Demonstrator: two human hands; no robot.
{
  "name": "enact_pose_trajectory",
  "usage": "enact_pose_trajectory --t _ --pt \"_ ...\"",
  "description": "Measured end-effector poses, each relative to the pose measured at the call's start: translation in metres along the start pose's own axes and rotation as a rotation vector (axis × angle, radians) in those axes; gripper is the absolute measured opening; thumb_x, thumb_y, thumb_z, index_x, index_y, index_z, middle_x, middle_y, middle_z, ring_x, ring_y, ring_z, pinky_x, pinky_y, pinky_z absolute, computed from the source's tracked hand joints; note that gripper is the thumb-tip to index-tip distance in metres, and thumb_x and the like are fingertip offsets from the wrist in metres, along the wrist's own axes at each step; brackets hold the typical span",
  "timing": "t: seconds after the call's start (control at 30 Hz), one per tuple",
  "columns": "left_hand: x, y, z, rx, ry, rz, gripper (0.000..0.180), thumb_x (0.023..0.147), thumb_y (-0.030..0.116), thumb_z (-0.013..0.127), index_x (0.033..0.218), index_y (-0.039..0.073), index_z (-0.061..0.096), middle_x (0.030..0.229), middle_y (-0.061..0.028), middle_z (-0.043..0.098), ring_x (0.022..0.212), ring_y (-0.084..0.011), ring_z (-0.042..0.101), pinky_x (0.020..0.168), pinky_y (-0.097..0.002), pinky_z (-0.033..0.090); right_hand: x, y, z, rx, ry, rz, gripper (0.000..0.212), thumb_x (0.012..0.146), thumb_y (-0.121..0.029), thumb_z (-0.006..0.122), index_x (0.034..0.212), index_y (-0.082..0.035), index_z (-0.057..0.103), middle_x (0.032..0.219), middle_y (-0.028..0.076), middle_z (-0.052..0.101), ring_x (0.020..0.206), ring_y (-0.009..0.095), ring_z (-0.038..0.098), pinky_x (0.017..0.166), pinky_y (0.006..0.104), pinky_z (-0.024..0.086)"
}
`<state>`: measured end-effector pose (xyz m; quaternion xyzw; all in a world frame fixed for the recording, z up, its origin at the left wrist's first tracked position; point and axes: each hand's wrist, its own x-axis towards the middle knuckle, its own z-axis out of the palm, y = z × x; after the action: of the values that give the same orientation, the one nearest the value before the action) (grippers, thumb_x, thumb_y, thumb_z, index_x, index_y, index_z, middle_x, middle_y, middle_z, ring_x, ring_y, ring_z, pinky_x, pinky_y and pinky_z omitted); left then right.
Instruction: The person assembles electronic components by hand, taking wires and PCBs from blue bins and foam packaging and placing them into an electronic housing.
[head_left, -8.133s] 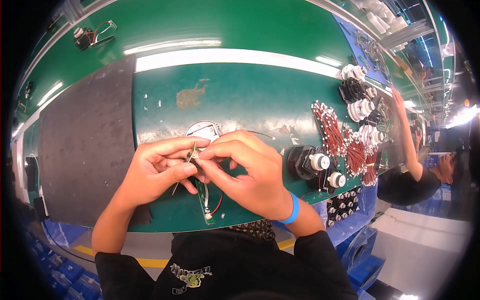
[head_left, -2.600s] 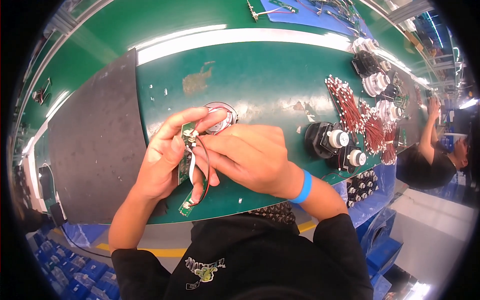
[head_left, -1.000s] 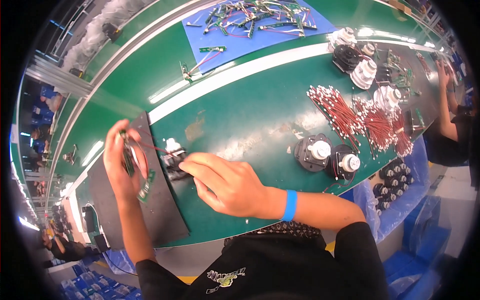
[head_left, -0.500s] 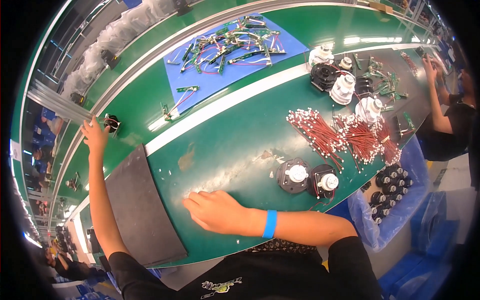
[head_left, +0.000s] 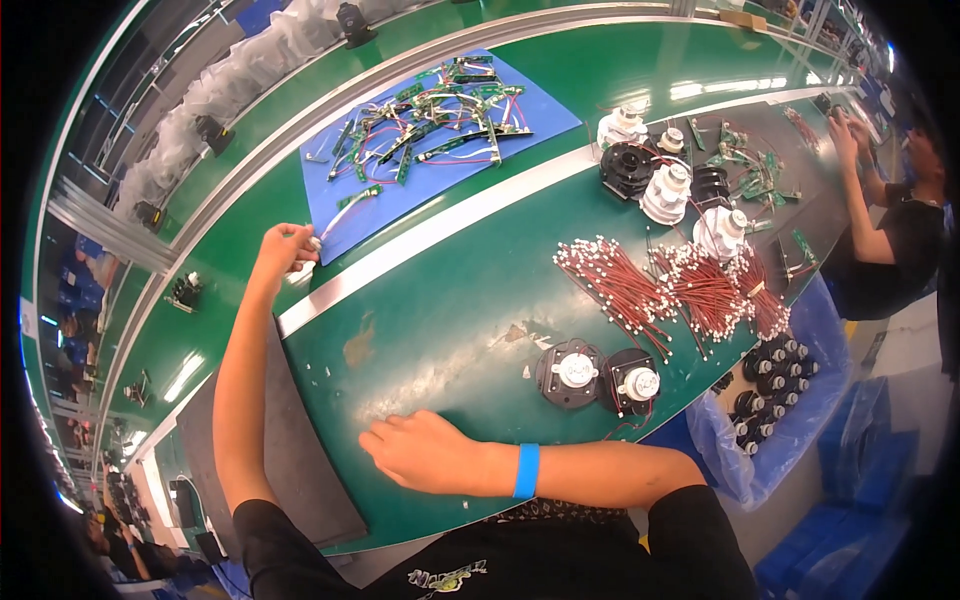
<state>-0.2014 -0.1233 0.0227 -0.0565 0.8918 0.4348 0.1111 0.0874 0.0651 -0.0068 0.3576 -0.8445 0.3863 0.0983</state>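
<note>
Pinching a wired circuit board (head_left: 345, 205) at the blue mat's (head_left: 545, 115) corner with my left hand (head_left: 283, 250), right hand (head_left: 425, 452) flat and empty; motors (head_left: 598, 375) not yet wired, I judge.

Left hand (head_left: 283, 248), arm stretched forward, pinches the near end of a small wired circuit board (head_left: 352, 203) at the near-left corner of a blue mat (head_left: 540, 110); whether the grip is fully closed cannot be told. The mat carries a heap of green circuit boards with wires (head_left: 440, 105). Right hand (head_left: 425, 452), fingers loosely spread, rests flat and empty on the green tabletop (head_left: 450, 290); a blue wristband (head_left: 527, 470) circles its wrist. To the right lie two black round motors (head_left: 598, 374), bundles of red wires (head_left: 680, 285) and white-capped motors (head_left: 665, 190). A dark mat (head_left: 300, 480) lies beneath the left arm. Another person (head_left: 890, 200) works at the far right.
</note>
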Motion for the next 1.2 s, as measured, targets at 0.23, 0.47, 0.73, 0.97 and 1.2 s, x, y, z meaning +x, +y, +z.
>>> enact_pose_trajectory --t 0.23,0.47,0.73,0.97,1.2 --pt "0.025 -0.009 0.002 -0.167 0.087 0.168 0.035 0.091 0.032 0.054 0.115 0.007 0.054 0.096 -0.0076 0.065 0.086 -0.0143 0.064 0.065 -0.0247 0.048 0.0 -0.001 -0.005 -0.027 -0.031 -0.009 0.015 0.078 -0.013 0.061 0.081 -0.005 0.049 0.07 0.007 0.053 0.067 0.023 0.058 0.053 0.0342 0.044" --pt "0.041 -0.034 -0.005 0.376 0.186 0.401 0.044 0.095 0.033 0.045 0.124 0.0 0.05 0.108 -0.017 0.062 0.102 -0.0245 0.058 0.088 -0.0309 0.043 0.0 0.001 -0.006 -0.032 -0.03 -0.011 0.014 0.078 -0.013 0.06 0.08 -0.005 0.049 0.071 0.008 0.054 0.067 0.024 0.059 0.054 0.035 0.044" --pt "0.026 -0.025 -0.018 -0.074 -0.009 0.121 0.039 0.091 0.034 0.049 0.119 0.008 0.057 0.124 -0.0091 0.054 0.119 -0.0212 0.044 0.095 -0.0368 0.037 -0.001 0.003 -0.005 -0.029 -0.075 -0.005 0.013 0.078 -0.013 0.059 0.081 -0.004 0.05 0.071 0.009 0.055 0.067 0.025 0.06 0.054 0.0359 0.045" --pt "0.044 -0.031 -0.05 -0.512 0.113 -0.219 0.056 0.085 0.038 0.058 0.129 0.006 0.044 0.118 -0.0184 0.05 0.111 -0.023 0.045 0.089 -0.0385 0.041 0.001 0.0 -0.001 -0.033 -0.063 -0.025 0.012 0.078 -0.013 0.058 0.08 -0.004 0.05 0.071 0.008 0.056 0.067 0.025 0.06 0.054 0.0368 0.044" --pt "0.05 -0.02 -0.059 -0.686 -0.148 -0.517 0.049 0.088 0.04 0.052 0.113 -0.002 0.044 0.087 -0.0107 0.056 0.07 -0.0182 0.055 0.062 -0.0322 0.047 -0.002 0.003 0.0 -0.003 -0.085 -0.007 0.012 0.079 -0.013 0.058 0.08 -0.003 0.05 0.071 0.01 0.055 0.066 0.027 0.06 0.054 0.038 0.045"
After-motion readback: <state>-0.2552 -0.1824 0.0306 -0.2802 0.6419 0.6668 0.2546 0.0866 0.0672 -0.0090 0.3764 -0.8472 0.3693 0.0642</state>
